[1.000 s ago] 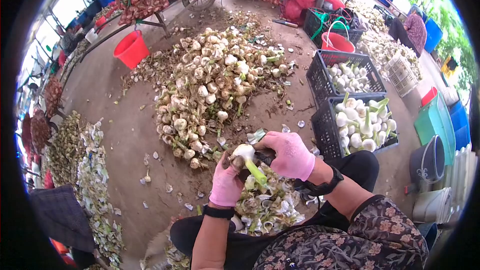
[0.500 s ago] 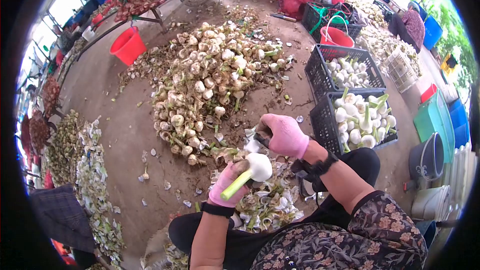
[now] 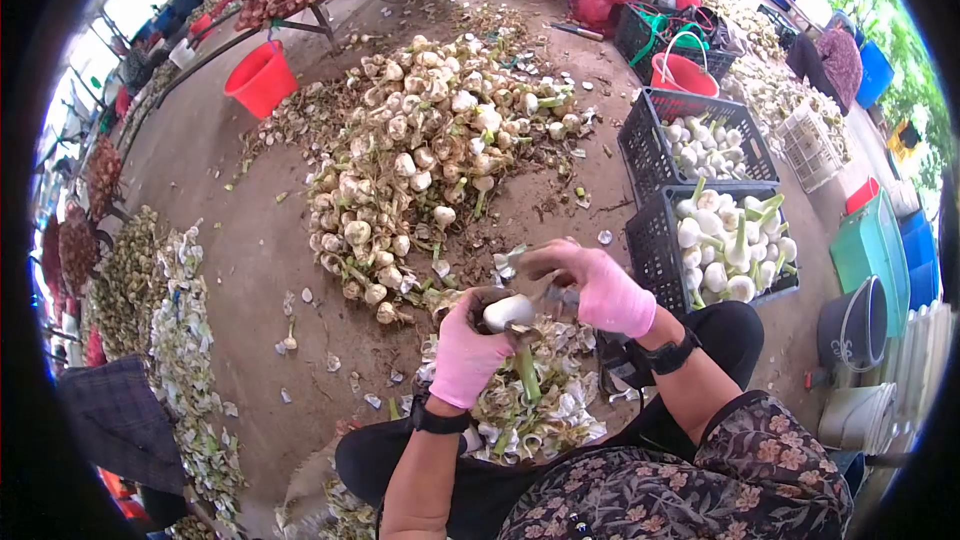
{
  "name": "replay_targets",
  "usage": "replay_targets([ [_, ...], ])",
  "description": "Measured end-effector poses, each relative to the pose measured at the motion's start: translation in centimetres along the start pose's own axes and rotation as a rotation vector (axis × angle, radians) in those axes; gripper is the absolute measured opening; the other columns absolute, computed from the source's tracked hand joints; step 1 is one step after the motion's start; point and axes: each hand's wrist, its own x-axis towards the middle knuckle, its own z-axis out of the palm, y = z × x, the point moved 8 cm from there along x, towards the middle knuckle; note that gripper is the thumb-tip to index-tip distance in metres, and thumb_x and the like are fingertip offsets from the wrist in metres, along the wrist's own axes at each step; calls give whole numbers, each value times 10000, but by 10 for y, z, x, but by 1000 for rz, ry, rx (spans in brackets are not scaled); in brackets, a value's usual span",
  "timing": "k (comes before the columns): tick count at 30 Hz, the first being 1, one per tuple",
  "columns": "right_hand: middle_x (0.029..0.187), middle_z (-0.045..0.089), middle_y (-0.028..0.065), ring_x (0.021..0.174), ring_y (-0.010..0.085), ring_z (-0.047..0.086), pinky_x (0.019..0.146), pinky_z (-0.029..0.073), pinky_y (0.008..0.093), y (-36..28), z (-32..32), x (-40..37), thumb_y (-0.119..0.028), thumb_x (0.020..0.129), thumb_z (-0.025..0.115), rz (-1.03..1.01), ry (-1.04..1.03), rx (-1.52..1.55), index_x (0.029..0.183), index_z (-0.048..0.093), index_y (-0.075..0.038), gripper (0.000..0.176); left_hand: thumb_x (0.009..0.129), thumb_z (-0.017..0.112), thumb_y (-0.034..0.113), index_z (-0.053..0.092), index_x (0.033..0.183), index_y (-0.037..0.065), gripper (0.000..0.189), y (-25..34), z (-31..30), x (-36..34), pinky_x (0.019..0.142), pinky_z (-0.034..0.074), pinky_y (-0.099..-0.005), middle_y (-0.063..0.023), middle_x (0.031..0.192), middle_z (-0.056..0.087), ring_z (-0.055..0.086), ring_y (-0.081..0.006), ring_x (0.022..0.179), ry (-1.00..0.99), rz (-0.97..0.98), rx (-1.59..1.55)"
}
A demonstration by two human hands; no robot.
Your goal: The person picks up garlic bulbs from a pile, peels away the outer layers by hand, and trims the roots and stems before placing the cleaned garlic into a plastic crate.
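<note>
My left hand [image 3: 470, 348], in a pink glove with dirty fingertips, grips a white garlic bulb [image 3: 508, 313]. Its green stem [image 3: 528, 375] points down toward my lap. Close to the bulb's right side is my right hand [image 3: 605, 292], also in a pink glove, its fingers curled and smeared by motion. Something greyish shows between those fingers, too blurred to name. Beneath both hands lies a heap of garlic peelings [image 3: 540, 410]. Ahead, a big pile of unpeeled garlic [image 3: 410, 180] covers the ground.
Two black crates [image 3: 655, 255] of cleaned garlic stand at my right, with a red bucket [image 3: 685, 75] behind them. Another red bucket [image 3: 262, 80] is at the far left. A grey bucket [image 3: 852, 325] stands far right. Other people sit in the background.
My left hand has turned the garlic bulb, so its stem swung from lower left to pointing down. My right hand has moved right and slightly down, its fingers now extending toward the bulb.
</note>
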Motion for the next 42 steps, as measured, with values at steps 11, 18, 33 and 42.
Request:
replay_targets([
  [11,1143,615,98,1041,191,592,929,469,361,119,32,-11,-210,936,565,413,37,1080,1223,538,-2,356,751,525,-97,592,1052,-13,319,-5,-1,5,817,472,-275,-50,934,620,582,-134,866,83,55,256],
  [18,1170,609,144,1042,319,605,919,494,457,196,-77,-24,-288,916,561,77,512,1617,1152,553,-43,340,770,447,-123,600,1040,-23,326,-7,6,8,768,469,-243,-42,918,611,564,-112,821,85,6,334],
  [33,1148,622,159,1038,203,612,911,515,313,181,-270,-64,-8,892,466,-496,599,1494,1181,530,55,302,898,566,37,634,1039,37,156,-10,45,14,651,455,-219,-14,843,630,548,-74,723,-134,-20,380],
  [42,869,682,88,791,245,648,726,515,361,279,-23,129,-188,852,608,487,295,40,1006,664,-44,219,764,524,17,630,1084,79,342,8,41,1,809,526,-363,-157,944,656,658,-314,885,-199,38,624],
])
